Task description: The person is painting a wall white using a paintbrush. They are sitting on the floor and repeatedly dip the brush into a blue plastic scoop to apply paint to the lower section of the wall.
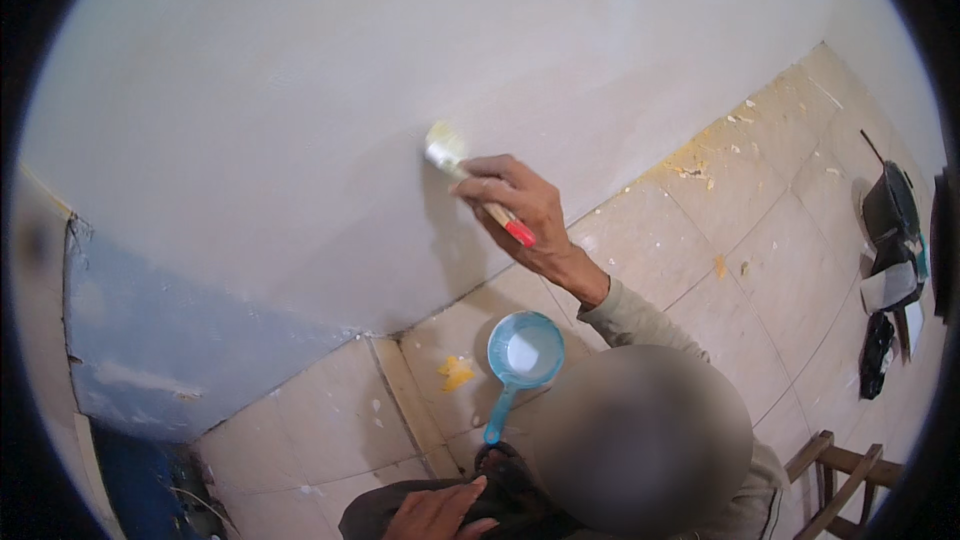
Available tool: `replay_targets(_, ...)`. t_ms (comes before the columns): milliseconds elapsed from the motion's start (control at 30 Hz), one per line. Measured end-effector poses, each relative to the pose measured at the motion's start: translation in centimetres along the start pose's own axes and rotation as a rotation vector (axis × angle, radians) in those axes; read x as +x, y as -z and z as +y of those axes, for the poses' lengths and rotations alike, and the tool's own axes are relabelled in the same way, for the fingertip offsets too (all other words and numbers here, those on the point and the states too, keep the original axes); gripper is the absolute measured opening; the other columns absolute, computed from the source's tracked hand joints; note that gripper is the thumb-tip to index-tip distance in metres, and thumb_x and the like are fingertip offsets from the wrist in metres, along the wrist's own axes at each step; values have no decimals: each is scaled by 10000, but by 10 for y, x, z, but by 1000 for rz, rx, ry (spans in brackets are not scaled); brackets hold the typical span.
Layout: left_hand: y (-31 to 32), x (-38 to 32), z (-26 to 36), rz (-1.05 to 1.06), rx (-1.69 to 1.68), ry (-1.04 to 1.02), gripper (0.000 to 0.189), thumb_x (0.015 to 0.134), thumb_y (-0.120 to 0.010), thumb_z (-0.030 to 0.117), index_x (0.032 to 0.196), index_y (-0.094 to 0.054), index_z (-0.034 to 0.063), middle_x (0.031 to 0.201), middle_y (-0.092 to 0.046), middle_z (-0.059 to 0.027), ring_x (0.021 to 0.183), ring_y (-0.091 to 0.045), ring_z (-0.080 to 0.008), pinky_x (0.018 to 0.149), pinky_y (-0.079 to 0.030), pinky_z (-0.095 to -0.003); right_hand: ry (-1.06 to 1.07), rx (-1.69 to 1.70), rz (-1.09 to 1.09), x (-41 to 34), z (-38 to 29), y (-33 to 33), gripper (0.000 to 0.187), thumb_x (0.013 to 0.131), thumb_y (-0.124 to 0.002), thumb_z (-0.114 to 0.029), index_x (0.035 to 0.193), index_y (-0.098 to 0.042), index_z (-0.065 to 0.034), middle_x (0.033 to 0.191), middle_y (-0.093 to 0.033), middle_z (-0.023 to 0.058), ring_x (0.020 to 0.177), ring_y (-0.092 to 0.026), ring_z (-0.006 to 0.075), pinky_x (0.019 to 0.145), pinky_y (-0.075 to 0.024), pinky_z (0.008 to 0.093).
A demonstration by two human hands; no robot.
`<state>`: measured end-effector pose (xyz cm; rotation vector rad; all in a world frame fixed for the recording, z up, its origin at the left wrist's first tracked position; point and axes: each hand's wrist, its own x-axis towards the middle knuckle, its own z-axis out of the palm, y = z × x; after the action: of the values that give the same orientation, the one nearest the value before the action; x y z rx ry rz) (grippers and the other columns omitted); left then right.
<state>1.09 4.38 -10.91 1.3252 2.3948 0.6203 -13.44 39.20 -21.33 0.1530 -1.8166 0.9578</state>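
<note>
My right hand point(517, 202) grips a paintbrush point(491, 210) by its wooden handle with a red end. Its pale, motion-blurred bristles are against the whitish wall point(315, 112). At the lower edge of the view, my left hand point(436, 514) lies on a dark trouser leg point(375, 506), holding nothing, its fingers slightly spread. Between the leg and the wall, a light-blue dipper point(500, 412) with white paint point(525, 352) inside stands on the tiled floor. A round blurred patch hides what lies below my right forearm.
Blue-grey paint covers a wall section point(172, 322) on the left. Yellowish flakes point(455, 373) and other debris dot the floor tiles point(765, 300). A black bucket point(890, 202) and a black plastic bag point(876, 356) sit at far right, above a wooden stool point(847, 465).
</note>
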Motion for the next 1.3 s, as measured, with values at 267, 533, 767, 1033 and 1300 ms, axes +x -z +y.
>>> replay_targets(267,0,-3,2,4,32,20,472,925,-688,221,1325,-563,5,1166,-669,-181,1035,-641,-360,905,-489,-449,-361,310,195,23,100,137,145,912,-696,-68,1052,-721,-42,1097,-700,54,989,-649,133,805,-546,294)
replay_targets(533,-1,8,3,-15,10,1,431,924,-678,174,1300,-568,-6,1106,-675,-192,984,-639,-379,881,-492,-453,68,-520,464,15,159,170,195,896,-674,13,1081,-701,-42,1163,-664,85,1062,-647,200,832,-533,287)
replay_targets(767,-2,12,4,-56,36,40,426,938,-666,172,1312,-564,-2,1116,-677,-193,989,-643,-381,895,-494,-445,-70,152,-39,8,36,75,188,853,-713,-1,1021,-741,-80,1094,-696,105,1041,-671,235,863,-549,331)
replay_targets(1033,-3,13,7,-49,29,45,438,948,-661,182,1333,-558,0,1129,-678,-192,1007,-645,-378,909,-494,-437,-337,157,427,29,156,220,242,937,-703,-178,1155,-695,-73,1133,-702,17,988,-646,114,752,-546,273)
replay_targets(1300,-3,18,8,-53,16,14,437,948,-666,188,1320,-558,-14,1116,-677,-199,997,-647,-382,899,-501,-434,-70,-199,401,5,139,141,310,807,-694,48,1087,-722,-83,1136,-693,119,1062,-673,251,914,-521,331)
